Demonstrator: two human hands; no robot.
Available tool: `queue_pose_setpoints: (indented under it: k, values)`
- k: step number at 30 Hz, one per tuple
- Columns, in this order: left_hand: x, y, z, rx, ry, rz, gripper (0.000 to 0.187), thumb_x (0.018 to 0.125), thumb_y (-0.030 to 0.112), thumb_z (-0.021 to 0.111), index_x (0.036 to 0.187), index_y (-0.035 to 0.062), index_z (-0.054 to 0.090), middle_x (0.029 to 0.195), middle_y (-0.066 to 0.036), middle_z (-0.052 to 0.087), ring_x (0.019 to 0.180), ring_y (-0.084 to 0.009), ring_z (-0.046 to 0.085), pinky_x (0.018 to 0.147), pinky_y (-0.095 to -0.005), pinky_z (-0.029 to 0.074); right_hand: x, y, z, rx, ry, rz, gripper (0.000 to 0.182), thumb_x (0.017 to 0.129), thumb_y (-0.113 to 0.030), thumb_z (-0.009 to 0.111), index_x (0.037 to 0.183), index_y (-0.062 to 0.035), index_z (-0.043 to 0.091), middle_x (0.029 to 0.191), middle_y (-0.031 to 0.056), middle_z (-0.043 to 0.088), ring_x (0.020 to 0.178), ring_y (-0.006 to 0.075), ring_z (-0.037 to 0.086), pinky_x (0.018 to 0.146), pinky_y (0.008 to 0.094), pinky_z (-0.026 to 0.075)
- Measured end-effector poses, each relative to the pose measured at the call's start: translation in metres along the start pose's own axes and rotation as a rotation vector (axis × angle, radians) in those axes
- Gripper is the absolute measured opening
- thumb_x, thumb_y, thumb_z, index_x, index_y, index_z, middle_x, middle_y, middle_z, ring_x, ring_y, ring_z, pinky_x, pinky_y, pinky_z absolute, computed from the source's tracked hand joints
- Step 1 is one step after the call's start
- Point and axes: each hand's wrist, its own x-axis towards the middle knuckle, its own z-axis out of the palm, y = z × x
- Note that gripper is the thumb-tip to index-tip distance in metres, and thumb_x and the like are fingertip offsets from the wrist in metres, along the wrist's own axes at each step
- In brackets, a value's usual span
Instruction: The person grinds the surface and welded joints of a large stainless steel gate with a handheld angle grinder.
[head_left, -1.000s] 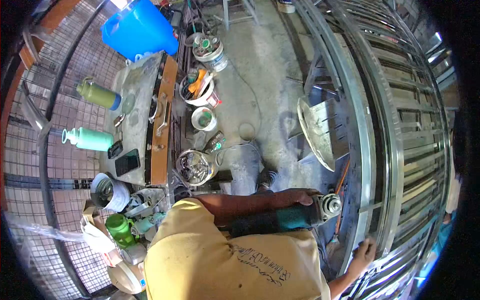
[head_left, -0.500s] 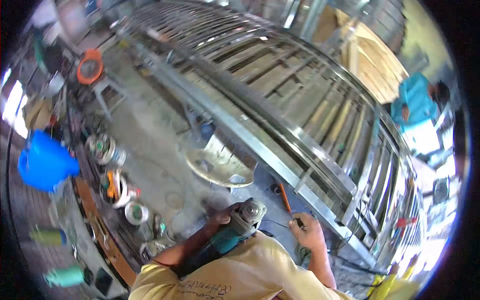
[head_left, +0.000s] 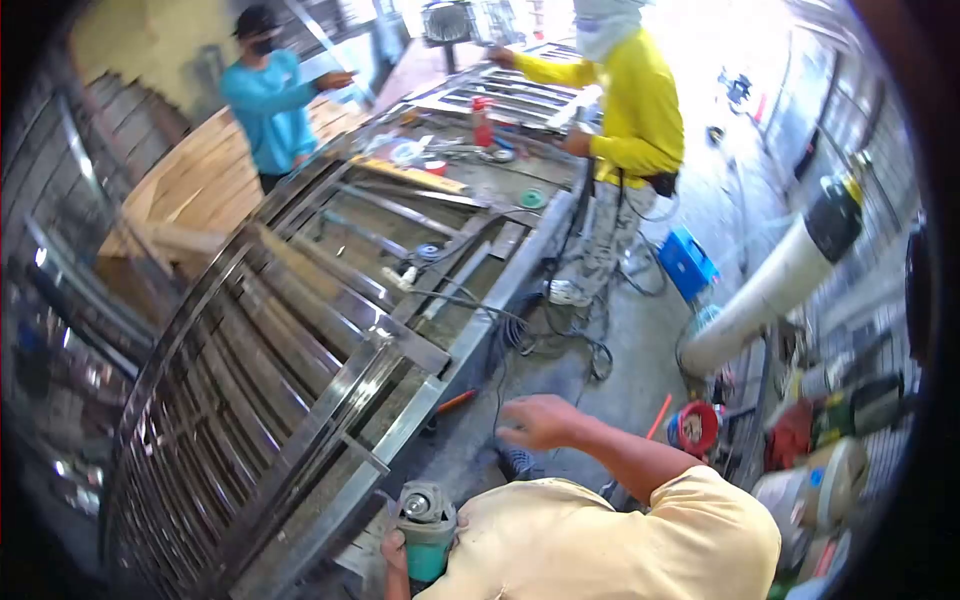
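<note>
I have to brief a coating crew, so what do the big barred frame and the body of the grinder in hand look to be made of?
The barred frame looks like bare, bright metal, probably stainless or galvanised steel: its bars gleam silver and reflect light, with no paint visible. The grinder, gripped by the left hand, seems to have a teal moulded-plastic body with a dull grey metal head; blur leaves the finish uncertain.

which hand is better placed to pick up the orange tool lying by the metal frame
Probably the right. The right hand is open, holds nothing, and hovers close to the orange tool. The left hand is lower down, gripping the grinder.
</note>
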Motion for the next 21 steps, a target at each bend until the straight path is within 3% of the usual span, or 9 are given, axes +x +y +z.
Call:
queue_pose_setpoints:
  k: [2,4,7,9,11,15,21]
  values:
    - [0.024,0.02,0.033,0.219,-0.025,-0.01,0.093,0.073,0.048,0.076,0.141,-0.0053,0.041,0.125,-0.04,0.055,0.102,-0.0429,0.067,0.084,-0.0479,0.06,-0.038,0.01,0.003,-0.001,0.119,0.131,0.043,0.093,-0.046,0.06,0.11,-0.006,0.063,0.108,0.0182,0.068,0.102,0.0406,0.063,0.086,0.0506,0.051]
    - [0.034,0.027,0.023,0.247,-0.106,-0.126,0.091,0.073,0.047,0.076,0.139,-0.006,0.043,0.121,-0.039,0.057,0.099,-0.0418,0.068,0.082,-0.0466,0.06,-0.079,0.005,0.016,0.04,0.192,0.321,0.043,0.093,-0.046,0.06,0.109,-0.0058,0.064,0.109,0.018,0.068,0.104,0.0395,0.063,0.088,0.05,0.051]
    - [0.05,0.011,-0.026,0.092,-0.213,-0.517,0.092,0.073,0.051,0.071,0.14,-0.0059,0.042,0.12,-0.036,0.059,0.091,-0.0372,0.068,0.079,-0.0446,0.06,-0.151,0.005,0.074,0.058,0.382,0.534,0.043,0.093,-0.047,0.059,0.114,-0.0093,0.066,0.11,0.0177,0.069,0.102,0.0378,0.065,0.089,0.0478,0.052]
    - [0.051,-0.004,-0.028,-0.165,-0.296,-0.74,0.09,0.077,0.048,0.067,0.141,-0.0092,0.039,0.124,-0.039,0.057,0.103,-0.0415,0.067,0.083,-0.0466,0.061,-0.196,-0.02,0.11,0.131,0.408,0.761,0.042,0.093,-0.045,0.06,0.113,-0.0086,0.067,0.109,0.0185,0.07,0.102,0.0385,0.066,0.088,0.0483,0.052]
    - [0.048,-0.025,-0.039,-0.062,-0.322,-0.881,0.09,0.078,0.048,0.067,0.14,-0.0103,0.041,0.124,-0.037,0.058,0.102,-0.0402,0.067,0.083,-0.0443,0.06,-0.247,-0.048,0.165,0.225,0.438,0.95,0.041,0.092,-0.044,0.062,0.111,-0.0078,0.067,0.107,0.0189,0.07,0.101,0.0392,0.066,0.087,0.0489,0.052]
    - [0.03,-0.031,-0.027,0.288,-0.378,-0.911,0.086,0.079,0.045,0.068,0.139,-0.0091,0.041,0.124,-0.03,0.06,0.101,-0.04,0.068,0.085,-0.045,0.059,-0.31,-0.112,0.259,0.396,0.472,1.185,0.042,0.089,-0.044,0.064,0.107,-0.0067,0.069,0.103,0.0191,0.072,0.099,0.0398,0.067,0.086,0.0491,0.053]
    - [0.002,-0.06,-0.011,0.375,-0.426,-1.08,0.084,0.078,0.041,0.068,0.142,-0.0045,0.039,0.125,-0.026,0.06,0.101,-0.0383,0.069,0.088,-0.0464,0.058,-0.381,-0.135,0.445,0.651,0.581,1.557,0.042,0.088,-0.044,0.065,0.103,-0.0058,0.072,0.104,0.0208,0.072,0.099,0.0378,0.069,0.087,0.0467,0.054]
